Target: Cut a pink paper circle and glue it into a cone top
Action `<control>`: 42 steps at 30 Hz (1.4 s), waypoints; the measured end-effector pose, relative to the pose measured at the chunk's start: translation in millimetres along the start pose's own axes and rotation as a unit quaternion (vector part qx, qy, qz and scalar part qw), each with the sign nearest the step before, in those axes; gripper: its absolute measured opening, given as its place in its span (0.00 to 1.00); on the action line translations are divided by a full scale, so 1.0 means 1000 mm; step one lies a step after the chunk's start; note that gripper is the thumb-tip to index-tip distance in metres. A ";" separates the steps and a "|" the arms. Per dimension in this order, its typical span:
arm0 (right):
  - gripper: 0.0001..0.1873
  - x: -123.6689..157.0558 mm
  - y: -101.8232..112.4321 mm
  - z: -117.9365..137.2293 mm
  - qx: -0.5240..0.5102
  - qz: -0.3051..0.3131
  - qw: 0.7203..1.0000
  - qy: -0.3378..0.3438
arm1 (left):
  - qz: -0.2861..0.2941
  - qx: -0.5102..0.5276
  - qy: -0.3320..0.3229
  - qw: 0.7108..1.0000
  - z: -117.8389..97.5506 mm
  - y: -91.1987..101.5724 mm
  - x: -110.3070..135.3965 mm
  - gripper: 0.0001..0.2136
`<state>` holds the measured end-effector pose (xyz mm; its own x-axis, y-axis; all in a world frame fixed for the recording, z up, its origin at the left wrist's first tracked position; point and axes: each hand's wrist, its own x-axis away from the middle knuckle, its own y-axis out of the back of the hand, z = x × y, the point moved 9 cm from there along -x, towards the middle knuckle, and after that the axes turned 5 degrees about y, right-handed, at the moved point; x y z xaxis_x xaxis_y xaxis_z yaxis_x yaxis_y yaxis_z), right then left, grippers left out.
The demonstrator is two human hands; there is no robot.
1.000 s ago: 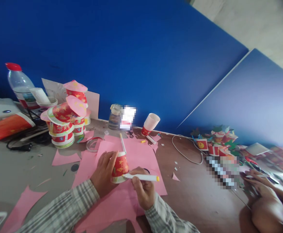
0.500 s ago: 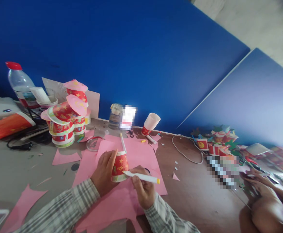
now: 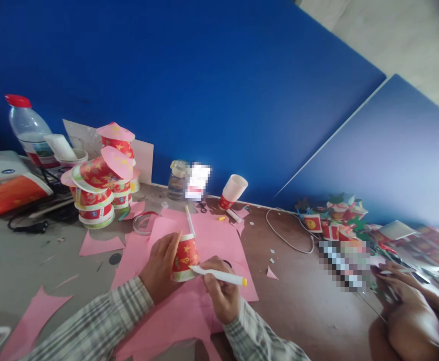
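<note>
My left hand (image 3: 163,265) grips the side of a red paper cup (image 3: 186,253), wide end down, over the middle of pink paper (image 3: 223,245), well in from the worktop's (image 3: 302,311) back edge. My right hand (image 3: 222,293) pinches a white marker (image 3: 221,275), tip at the cup's lower part. Yellow-green already tints its bottom band; how much remains, I cannot tell. Left along the back edge, stacked cups (image 3: 95,198) wear pink paper tops; mine has none.
</note>
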<state>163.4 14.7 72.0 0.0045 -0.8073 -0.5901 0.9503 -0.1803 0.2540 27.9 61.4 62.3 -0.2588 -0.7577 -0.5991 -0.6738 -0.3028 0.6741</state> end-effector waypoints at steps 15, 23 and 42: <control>0.10 -0.006 -0.003 0.012 0.013 0.013 0.999 0.036 | 0.005 0.002 0.012 1.000 0.002 0.000 0.000 0.43; 0.10 -0.003 -0.001 0.006 0.004 0.017 1.000 0.018 | 0.000 -0.016 0.009 1.000 0.002 0.000 0.000 0.44; 0.08 -0.008 -0.003 0.007 0.059 0.046 0.997 0.011 | 0.001 -0.012 0.011 1.000 0.001 0.000 -0.001 0.43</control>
<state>158.0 18.1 80.9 0.0979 -0.8115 -0.5761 0.9026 -0.1713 0.3948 27.0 62.7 62.4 -0.2453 -0.7710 -0.5877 -0.6568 -0.3137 0.6857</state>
